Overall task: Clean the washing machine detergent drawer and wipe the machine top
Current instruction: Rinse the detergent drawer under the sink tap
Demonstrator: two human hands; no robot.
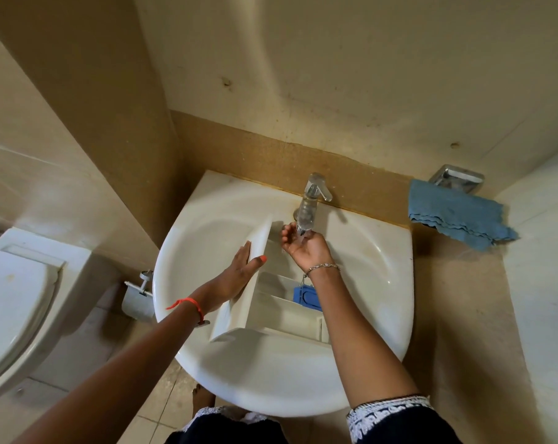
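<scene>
The white detergent drawer [271,302] lies in the white sink [376,270], its front panel [258,241] standing up on the left. A blue insert [306,296] sits in a compartment on its right side. My left hand [239,270] grips the drawer's front panel, fingers behind it and thumb in front. Cupped, palm up, my right hand [303,245] is under the chrome tap [312,200], with water running over the fingers. It holds nothing.
A folded blue cloth [456,213] hangs over a ledge to the right of the sink, below a chrome holder [456,179]. A white toilet [15,296] stands at the left, with a paper-roll holder [138,296] between it and the sink.
</scene>
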